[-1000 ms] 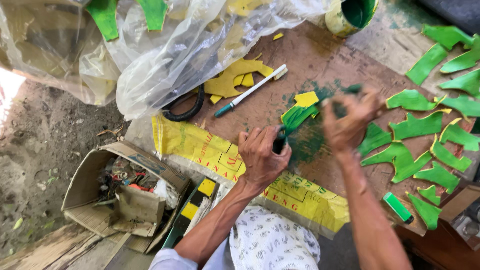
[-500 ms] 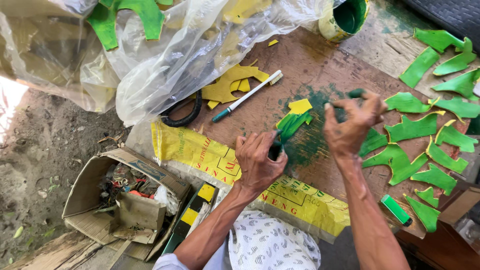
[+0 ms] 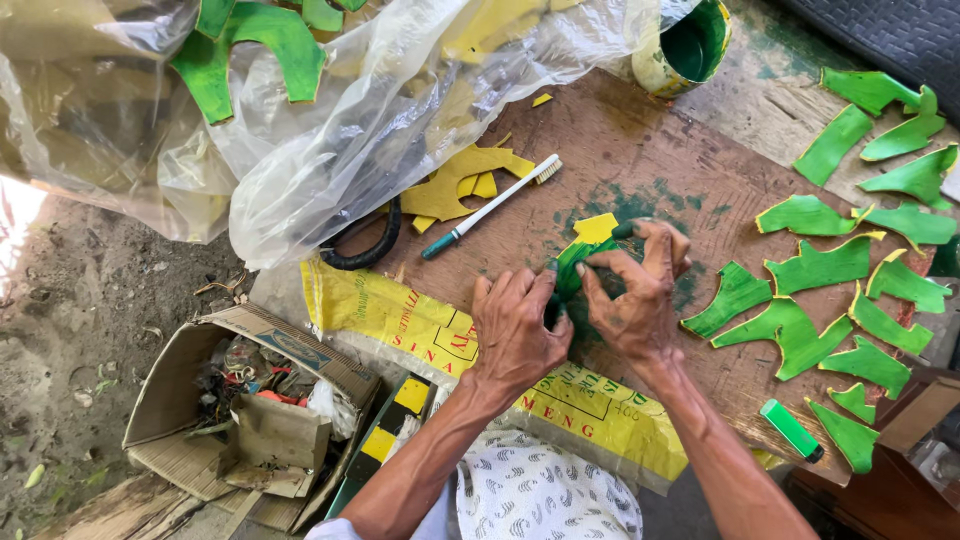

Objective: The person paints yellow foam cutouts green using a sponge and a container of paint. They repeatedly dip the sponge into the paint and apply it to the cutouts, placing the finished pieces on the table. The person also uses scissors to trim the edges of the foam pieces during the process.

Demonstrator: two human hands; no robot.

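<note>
Brown and paint-stained, the wooden worktop (image 3: 640, 150) fills my view, with a yellow printed sack (image 3: 400, 310) draped over its near edge and a cardboard box of scraps (image 3: 240, 400) on the dirt floor at near left. Just past the sack, my left hand (image 3: 515, 330) and right hand (image 3: 635, 295) meet on one green-and-yellow cut piece (image 3: 585, 250). Both hands pinch it, the left at its near end, the right on its right side and far tip. Its long axis runs away from me, leaning right, and both hands are equally close. Green painted pieces (image 3: 800, 330) lie spread at right, a green lighter (image 3: 792, 430) nearer. Farther left lies a toothbrush (image 3: 490, 207), then a clear plastic bag (image 3: 400, 110), and a paint can (image 3: 685, 45) farthest.
</note>
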